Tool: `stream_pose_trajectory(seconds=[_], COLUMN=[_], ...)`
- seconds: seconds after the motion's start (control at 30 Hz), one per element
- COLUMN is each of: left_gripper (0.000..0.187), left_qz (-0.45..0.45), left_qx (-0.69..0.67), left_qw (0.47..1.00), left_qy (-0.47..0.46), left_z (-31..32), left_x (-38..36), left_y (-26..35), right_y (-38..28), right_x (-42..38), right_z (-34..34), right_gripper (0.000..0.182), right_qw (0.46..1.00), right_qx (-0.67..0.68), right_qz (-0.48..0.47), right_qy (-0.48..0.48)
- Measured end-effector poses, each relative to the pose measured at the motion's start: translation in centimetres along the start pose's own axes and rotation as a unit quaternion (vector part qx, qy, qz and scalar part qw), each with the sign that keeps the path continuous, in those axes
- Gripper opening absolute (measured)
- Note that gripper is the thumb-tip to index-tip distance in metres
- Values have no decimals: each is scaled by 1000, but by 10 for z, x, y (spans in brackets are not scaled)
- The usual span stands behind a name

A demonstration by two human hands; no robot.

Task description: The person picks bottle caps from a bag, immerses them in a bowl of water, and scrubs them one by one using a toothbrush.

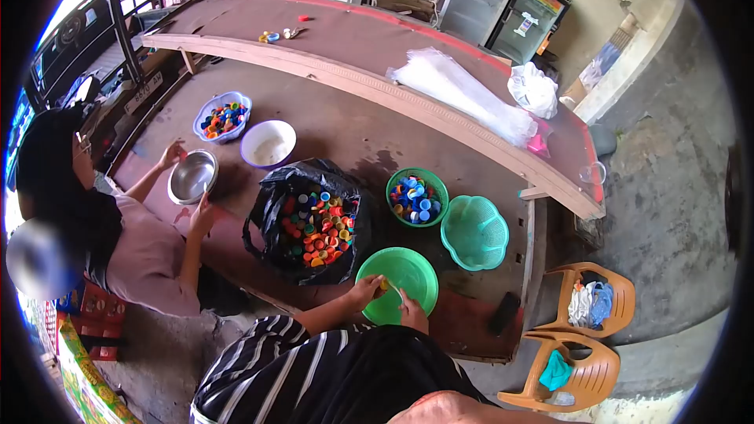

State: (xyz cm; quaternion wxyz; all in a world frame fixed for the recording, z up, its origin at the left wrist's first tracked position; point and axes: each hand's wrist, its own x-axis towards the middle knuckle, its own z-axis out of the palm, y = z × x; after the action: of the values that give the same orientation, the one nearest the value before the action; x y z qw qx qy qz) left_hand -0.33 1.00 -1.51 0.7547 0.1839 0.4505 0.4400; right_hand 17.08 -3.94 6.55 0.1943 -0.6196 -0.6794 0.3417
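Over the bright green basin (422, 275), my left hand (363, 292) pinches a small yellow bottle cap (383, 284). My right hand (414, 316) grips a slim, pale tool (397, 290), its tip pointing at the cap; whether it is a knife or a brush I cannot make out. Left of the basin a black plastic bag (271, 228) gapes around many loose bottle caps (323, 232), mostly red and orange. Beyond the basin, a green basket (442, 181) holds blue and white caps (415, 199). Beside it sits a teal scalloped basket (475, 233).
A co-worker (149, 243) at the left has both hands at a metal bowl (193, 177). Near it are a white bowl (269, 144) and a lavender bowl (203, 132) of caps. Clear plastic bags (463, 98) lie on the raised ledge. Orange chairs (620, 302) stand right.
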Motion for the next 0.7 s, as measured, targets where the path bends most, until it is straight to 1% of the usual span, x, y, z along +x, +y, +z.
stream_pose_trajectory(seconds=[0.1,0.2,0.3,0.4,0.5,0.6,0.7], left_gripper=[33,33,31,30,30,32,33], left_qz=[20,43,-8,24,-10,22,14], left_qx=[13,66,84,59,5,11,3], left_qw=[999,996,996,998,1000,999,999], left_qy=[-44,-27,7,0,-8,-21,-43], left_z=[-3,-1,13,19,15,8,3], left_x=[-3,-1,-11,-12,-5,5,5], left_y=[1,6,26,33,38,31,27], right_y=[-3,-12,-9,0,-6,-14,-13], right_x=[-2,-1,12,23,28,25,15], right_z=[-1,-12,-15,-12,-14,-12,-5], right_gripper=[47,46,46,47,48,45,46], right_qw=[997,999,989,981,982,999,1000], right_qx=[7,-47,-144,-196,-178,-42,-9], right_qz=[-72,-9,28,-4,49,0,-13], right_qy=[-4,6,35,-11,-49,25,-3])
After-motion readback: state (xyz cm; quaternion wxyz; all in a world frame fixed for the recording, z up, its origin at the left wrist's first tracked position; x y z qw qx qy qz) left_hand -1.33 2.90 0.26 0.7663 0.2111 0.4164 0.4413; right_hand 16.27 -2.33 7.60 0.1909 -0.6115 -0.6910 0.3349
